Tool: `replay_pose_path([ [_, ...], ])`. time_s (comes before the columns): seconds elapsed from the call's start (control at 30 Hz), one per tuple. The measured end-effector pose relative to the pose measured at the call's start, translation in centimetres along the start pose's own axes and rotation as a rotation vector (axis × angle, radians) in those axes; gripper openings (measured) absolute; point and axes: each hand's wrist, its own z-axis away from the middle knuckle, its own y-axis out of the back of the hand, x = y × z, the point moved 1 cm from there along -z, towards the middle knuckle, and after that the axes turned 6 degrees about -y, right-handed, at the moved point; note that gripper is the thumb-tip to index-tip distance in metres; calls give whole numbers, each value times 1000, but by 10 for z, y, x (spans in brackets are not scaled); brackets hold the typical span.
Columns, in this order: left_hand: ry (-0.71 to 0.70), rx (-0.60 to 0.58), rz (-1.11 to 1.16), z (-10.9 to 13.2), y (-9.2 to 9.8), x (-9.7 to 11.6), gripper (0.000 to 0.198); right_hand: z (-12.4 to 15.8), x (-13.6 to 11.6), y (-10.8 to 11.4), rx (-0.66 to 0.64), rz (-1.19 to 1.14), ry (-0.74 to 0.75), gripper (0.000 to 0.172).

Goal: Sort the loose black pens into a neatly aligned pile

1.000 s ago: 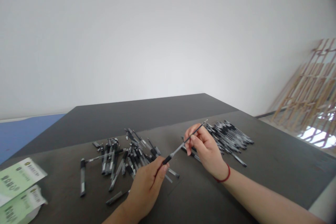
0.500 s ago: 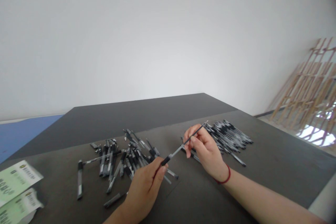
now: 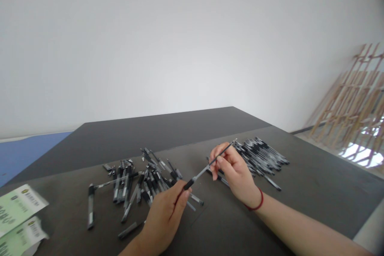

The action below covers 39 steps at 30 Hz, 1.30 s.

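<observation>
Low in the frame, my left hand [image 3: 168, 214] is closed around a pen barrel [image 3: 189, 184], with its black grip end showing past the fingertips. Between the thumb and fingers of my right hand [image 3: 235, 172] is a thin ink refill [image 3: 222, 152], its tip pointing up and to the right. The refill's pale rear part meets the open end of the barrel, so the two lie in one slanting line. How deep it sits inside is hidden. A red cord bracelet [image 3: 257, 205] circles my right wrist.
Loose pen parts [image 3: 156, 174] lie in a jumbled heap left of centre on the dark table [image 3: 168, 128]. Beyond my right hand is a row of pens [image 3: 264, 154]. Green-and-white packets [image 3: 21, 208] sit at the left edge. Wooden racks [image 3: 351, 100] lean at the right.
</observation>
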Motion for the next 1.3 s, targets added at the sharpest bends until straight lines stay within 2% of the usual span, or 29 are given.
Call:
replay_pose_path([
  [0.2,11,-4,9,0,0,0,27,1,1,-2,-25,32,-9,11],
  [0.33,13,-3,23,0,-1,-2,27,6,1,-5,-156,213,-136,13],
  [0.4,11,7,50,0,-2,-3,26,7,0,-5,-228,285,-171,23],
  [0.47,8,22,81,0,-2,-4,26,5,-1,-1,-261,260,-156,29],
  [0.57,8,53,101,-1,-1,-4,27,-8,3,7,-193,199,-141,24],
  [0.63,4,77,109,-1,-1,-4,28,-25,12,8,-153,280,-188,20],
  [0.67,-4,91,117,0,-1,-4,28,-35,19,6,-173,369,-217,17],
  [0.73,-32,115,139,1,-1,-3,27,-59,33,-7,-339,646,-235,12],
  [0.8,-72,129,158,2,0,-2,25,-82,47,-31,-590,999,-111,14],
  [0.83,-93,128,164,3,0,-2,25,-93,54,-46,-649,1061,-72,13],
  [0.97,-165,120,171,7,1,-3,24,-130,80,-106,-786,1199,55,8],
  [1.07,-183,133,157,8,1,-4,23,-144,97,-139,-878,1270,130,12],
  [1.17,-177,131,149,8,0,-4,24,-150,107,-155,-943,1322,163,12],
  [1.3,-169,132,158,6,0,-1,24,-149,111,-161,-995,1354,162,11],
])
